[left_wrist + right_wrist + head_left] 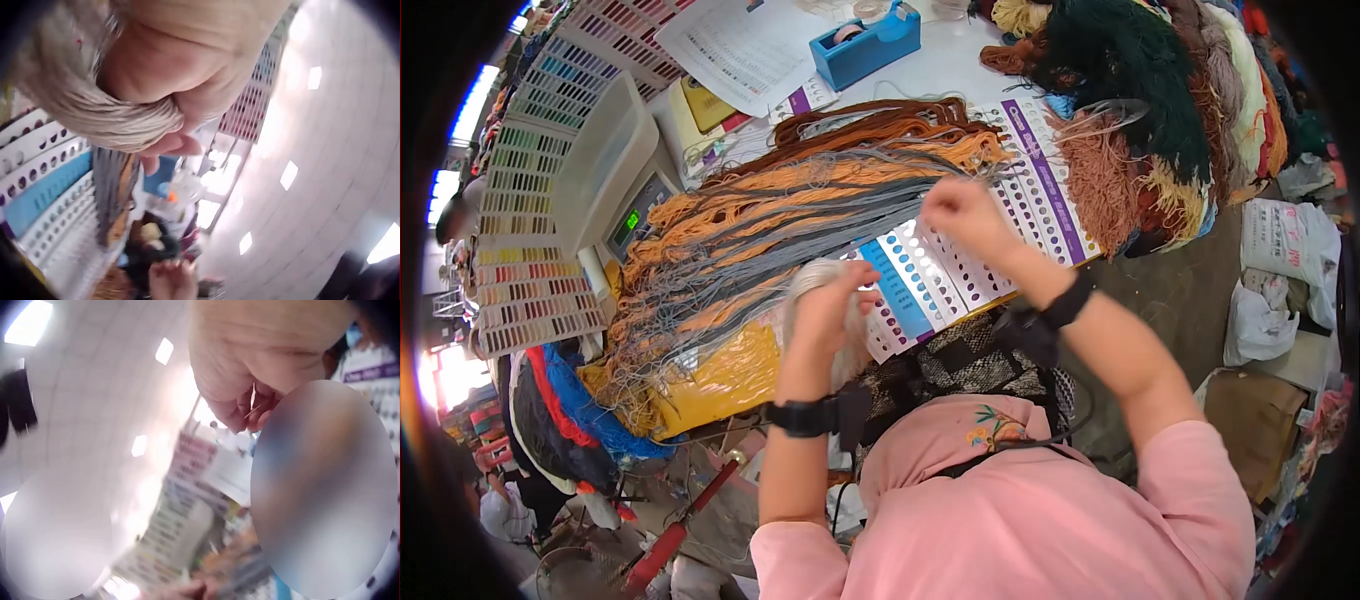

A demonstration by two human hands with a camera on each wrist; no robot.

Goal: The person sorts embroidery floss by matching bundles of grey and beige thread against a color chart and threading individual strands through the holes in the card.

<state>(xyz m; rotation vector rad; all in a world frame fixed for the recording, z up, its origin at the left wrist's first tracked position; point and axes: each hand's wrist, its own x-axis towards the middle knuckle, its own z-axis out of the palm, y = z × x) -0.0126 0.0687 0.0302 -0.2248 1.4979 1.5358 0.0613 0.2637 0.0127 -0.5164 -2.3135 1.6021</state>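
Note:
A pale off-white yarn skein (852, 350) hangs from my left hand (825, 305), above the lower edge of the colour card (905, 285). In the left wrist view the skein (119, 122) loops around the left hand (187, 62), whose fingers curl round it. My right hand (968, 215) is raised over the card, apart from the left. Up close, the right hand (269, 356) pinches a thin pale strand (252, 412) between thumb and fingers; where the strand leads cannot be seen. Orange and grey yarn (780, 220) lies behind both hands.
A scale (635, 215) and colour charts (535, 200) stand at the left. A blue tape dispenser (865, 45) and printed sheets (735, 50) lie at the back. Dark green, pink and cream yarn bundles (1140, 90) fill the right side. A yellow plastic-covered packet (720, 385) is near the front.

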